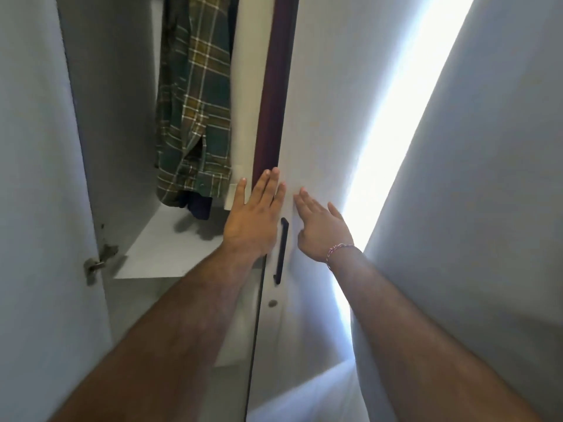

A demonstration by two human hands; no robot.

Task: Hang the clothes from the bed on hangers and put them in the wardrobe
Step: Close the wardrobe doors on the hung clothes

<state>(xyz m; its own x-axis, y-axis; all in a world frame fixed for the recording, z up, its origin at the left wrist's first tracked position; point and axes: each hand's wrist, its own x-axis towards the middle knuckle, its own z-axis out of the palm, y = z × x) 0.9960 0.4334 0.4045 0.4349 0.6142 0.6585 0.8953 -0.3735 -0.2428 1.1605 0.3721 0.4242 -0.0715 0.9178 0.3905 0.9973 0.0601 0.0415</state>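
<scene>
From the head camera, both bare forearms reach forward to a white wardrobe door (320,117), a smooth flat panel with a matt finish. The left hand (253,214) lies flat with fingers straight and close together, its fingertips at the door's near edge, where a dark maroon strip (274,95) runs up the panel's side. It holds nothing. The right hand (320,226) is also spread flat, its fingers straight and resting against the door face, gripping nothing; a thin twisted red-and-white thread bracelet (339,249) circles its wrist. Between the two hands sits a slim black bar handle (281,251), set upright on the door, and below it a small round keyhole plate (272,303).

Inside the open wardrobe (122,132), a green plaid shirt (198,102) with yellow and white lines hangs in soft folds, its hem just above a pale flat shelf (164,248). A dark blue garment (198,207) shows beneath the hem, and a plain white garment (243,102) hangs just beside the shirt, next to the door edge. A metal hinge (99,260) sits on the left wall of the cabinet. A bright band of light (411,117) slants along the right of the door.
</scene>
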